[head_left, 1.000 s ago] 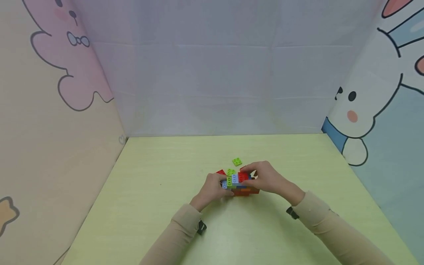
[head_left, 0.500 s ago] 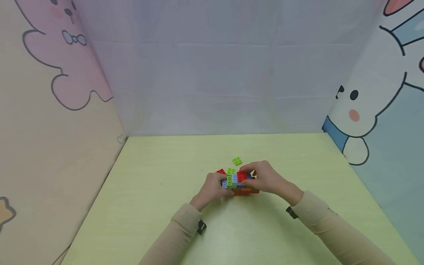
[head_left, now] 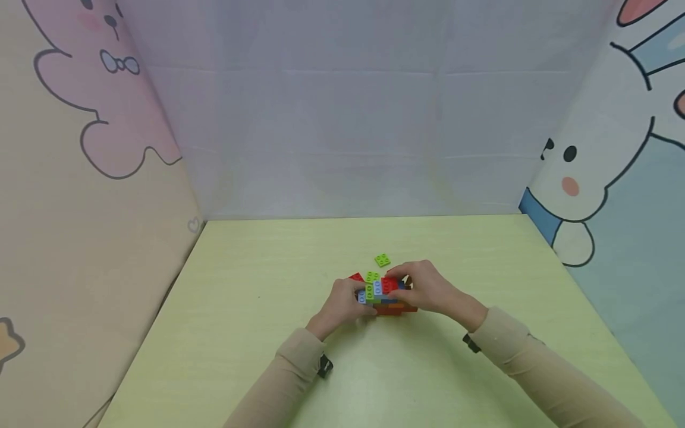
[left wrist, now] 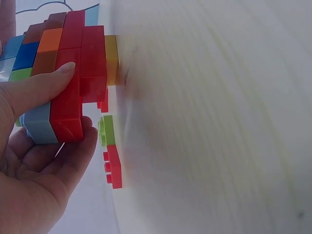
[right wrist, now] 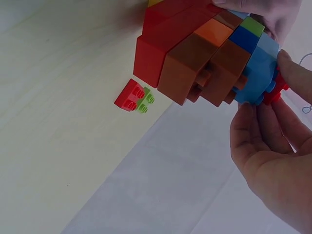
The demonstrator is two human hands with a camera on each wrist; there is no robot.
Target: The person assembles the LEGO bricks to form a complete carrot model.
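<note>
Both hands are at a structure of toy building bricks [head_left: 395, 310] near the middle of the table. It has red, brown, orange, blue and green layers, and a yellow brick [left wrist: 112, 61] shows at its base. My left hand [head_left: 343, 302] grips the structure's left end, thumb across the near red and green bricks and fingers behind. On top sits a small red brick [head_left: 389, 285], its studs upward. My right hand [head_left: 430, 288] pinches this red brick between thumb and fingers, right against the light blue bricks [right wrist: 261, 73]. Part of the structure's far side is hidden.
Behind the structure a loose green brick [head_left: 382, 260] lies on the table [head_left: 278, 356]. Another green brick [left wrist: 108, 130] and a red brick [left wrist: 115, 166] lie close to the structure's far left. Printed fabric walls [head_left: 332, 131] enclose the table's back and sides.
Both hands keep their hold on the bricks in nearly the same place. The head view has shifted very slightly.
</note>
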